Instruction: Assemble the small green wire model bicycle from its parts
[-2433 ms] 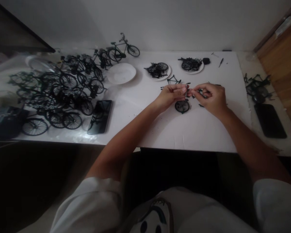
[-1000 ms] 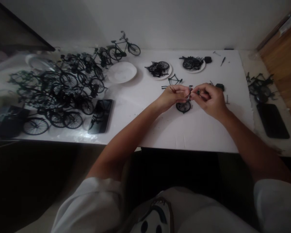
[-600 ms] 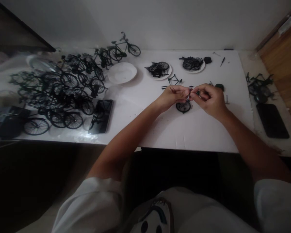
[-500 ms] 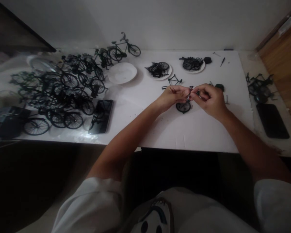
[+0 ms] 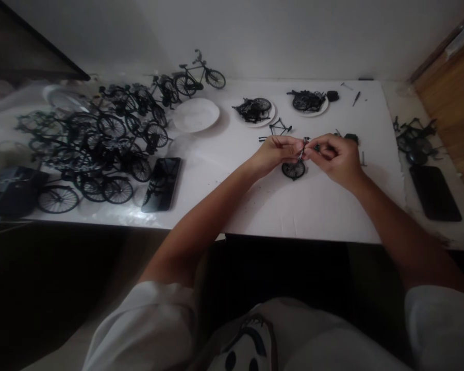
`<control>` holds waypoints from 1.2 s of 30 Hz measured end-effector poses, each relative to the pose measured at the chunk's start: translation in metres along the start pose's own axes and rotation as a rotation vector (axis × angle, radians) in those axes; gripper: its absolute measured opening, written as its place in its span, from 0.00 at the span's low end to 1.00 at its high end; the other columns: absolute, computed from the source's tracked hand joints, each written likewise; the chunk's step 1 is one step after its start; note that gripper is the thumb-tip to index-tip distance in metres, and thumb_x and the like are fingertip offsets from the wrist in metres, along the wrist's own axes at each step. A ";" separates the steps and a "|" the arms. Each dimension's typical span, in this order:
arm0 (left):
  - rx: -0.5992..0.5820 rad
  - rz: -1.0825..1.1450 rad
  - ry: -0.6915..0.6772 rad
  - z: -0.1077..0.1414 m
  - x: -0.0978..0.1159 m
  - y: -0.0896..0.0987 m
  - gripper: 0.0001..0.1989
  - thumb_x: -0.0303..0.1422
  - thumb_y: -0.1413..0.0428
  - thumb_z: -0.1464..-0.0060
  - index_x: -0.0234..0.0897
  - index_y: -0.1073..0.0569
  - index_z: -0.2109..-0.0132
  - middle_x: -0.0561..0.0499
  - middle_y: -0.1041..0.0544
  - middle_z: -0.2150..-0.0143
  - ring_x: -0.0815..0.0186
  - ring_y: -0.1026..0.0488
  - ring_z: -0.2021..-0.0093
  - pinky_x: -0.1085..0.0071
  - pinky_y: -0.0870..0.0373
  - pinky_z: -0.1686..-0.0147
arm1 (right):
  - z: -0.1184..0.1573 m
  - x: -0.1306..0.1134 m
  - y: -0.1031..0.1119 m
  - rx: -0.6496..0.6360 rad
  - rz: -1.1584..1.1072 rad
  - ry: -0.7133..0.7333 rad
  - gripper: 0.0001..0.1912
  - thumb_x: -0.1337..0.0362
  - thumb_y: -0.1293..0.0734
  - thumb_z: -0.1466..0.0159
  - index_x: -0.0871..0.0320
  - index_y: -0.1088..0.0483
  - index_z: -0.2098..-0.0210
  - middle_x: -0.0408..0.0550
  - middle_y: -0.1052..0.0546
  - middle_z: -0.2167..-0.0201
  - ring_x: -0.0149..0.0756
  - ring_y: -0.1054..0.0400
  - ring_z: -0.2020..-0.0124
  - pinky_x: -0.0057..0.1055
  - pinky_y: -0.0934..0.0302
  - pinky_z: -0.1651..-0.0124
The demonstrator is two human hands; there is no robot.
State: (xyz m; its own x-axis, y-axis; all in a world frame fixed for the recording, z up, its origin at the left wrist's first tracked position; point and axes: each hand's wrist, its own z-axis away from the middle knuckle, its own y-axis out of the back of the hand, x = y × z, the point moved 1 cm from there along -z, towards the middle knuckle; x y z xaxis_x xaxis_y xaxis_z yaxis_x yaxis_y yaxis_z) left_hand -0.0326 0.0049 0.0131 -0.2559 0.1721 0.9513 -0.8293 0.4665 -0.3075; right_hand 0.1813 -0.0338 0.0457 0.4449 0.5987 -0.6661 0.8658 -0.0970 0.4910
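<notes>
My left hand is closed in a pinch on a miniature bicycle front fork, a thin dark piece with a shiny part near its top. A small black spoked wheel shows just below the fingertips; whether it is joined to the fork is hidden. From the other side, my right hand pinches the same piece with thumb and forefinger, its other fingers curled. Just behind my left hand lies a bare miniature bicycle frame. Some small dark green parts lie beyond my right hand.
Many miniature bicycles crowd the left side, beside a phone and a white plate. Two plates of black parts stand at the back. Small tools, another phone and a bicycle piece are at right.
Both hands keep their pinch at nearly the same spot. The right fingertips have shifted slightly on the fork, and the whole view has moved a little.
</notes>
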 end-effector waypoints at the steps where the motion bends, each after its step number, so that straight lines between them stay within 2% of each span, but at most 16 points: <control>1: -0.004 -0.003 -0.003 0.000 0.000 0.001 0.19 0.47 0.22 0.48 0.38 0.13 0.58 0.48 0.13 0.59 0.66 0.15 0.58 0.71 0.20 0.54 | 0.000 0.000 0.000 0.000 -0.011 -0.014 0.11 0.52 0.22 0.32 0.52 0.17 0.60 0.34 0.45 0.80 0.29 0.51 0.78 0.32 0.48 0.70; 9: -0.042 -0.039 -0.037 -0.003 -0.005 0.005 0.22 0.50 0.23 0.48 0.39 0.12 0.56 0.47 0.12 0.59 0.65 0.15 0.57 0.72 0.20 0.55 | -0.002 -0.003 -0.001 0.014 -0.096 -0.139 0.12 0.53 0.19 0.36 0.54 0.16 0.63 0.34 0.46 0.80 0.27 0.54 0.78 0.32 0.51 0.71; 15: -0.070 -0.054 -0.059 -0.003 -0.004 0.004 0.23 0.51 0.23 0.49 0.39 0.12 0.56 0.46 0.12 0.59 0.66 0.14 0.58 0.73 0.21 0.57 | -0.005 0.002 0.001 -0.033 -0.183 -0.236 0.13 0.53 0.17 0.39 0.55 0.16 0.65 0.34 0.46 0.80 0.27 0.53 0.77 0.31 0.53 0.71; 19: -0.066 -0.062 -0.102 -0.004 -0.004 0.002 0.22 0.49 0.23 0.49 0.37 0.12 0.57 0.46 0.12 0.61 0.65 0.15 0.60 0.72 0.21 0.58 | -0.005 0.012 0.000 -0.074 -0.289 -0.353 0.16 0.52 0.16 0.42 0.56 0.17 0.64 0.34 0.45 0.80 0.26 0.54 0.77 0.31 0.56 0.73; 23: -0.012 -0.103 -0.179 -0.004 -0.005 0.000 0.18 0.44 0.23 0.47 0.34 0.12 0.57 0.46 0.12 0.64 0.67 0.16 0.64 0.70 0.21 0.59 | -0.004 0.016 -0.002 -0.111 -0.390 -0.458 0.20 0.49 0.14 0.44 0.57 0.17 0.64 0.33 0.43 0.82 0.25 0.56 0.78 0.30 0.61 0.75; 27: 0.027 -0.145 -0.177 -0.005 -0.007 -0.001 0.16 0.41 0.24 0.45 0.33 0.12 0.56 0.44 0.12 0.64 0.65 0.16 0.64 0.67 0.20 0.58 | -0.006 0.013 -0.002 -0.123 -0.407 -0.486 0.23 0.49 0.13 0.46 0.58 0.17 0.64 0.33 0.41 0.83 0.24 0.56 0.79 0.30 0.62 0.76; 36: 0.014 -0.168 -0.255 -0.004 -0.006 -0.002 0.23 0.50 0.23 0.48 0.34 0.11 0.57 0.45 0.12 0.65 0.63 0.14 0.63 0.69 0.19 0.62 | -0.006 0.009 -0.001 -0.121 -0.455 -0.491 0.23 0.47 0.13 0.47 0.57 0.18 0.66 0.41 0.28 0.79 0.24 0.55 0.79 0.31 0.63 0.77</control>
State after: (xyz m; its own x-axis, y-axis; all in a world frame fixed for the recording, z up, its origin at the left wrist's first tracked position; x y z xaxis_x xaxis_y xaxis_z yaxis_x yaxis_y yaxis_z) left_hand -0.0274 0.0067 0.0075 -0.2295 -0.1309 0.9645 -0.8770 0.4576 -0.1466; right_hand 0.1829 -0.0236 0.0425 0.1193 0.1259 -0.9848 0.9723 0.1861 0.1416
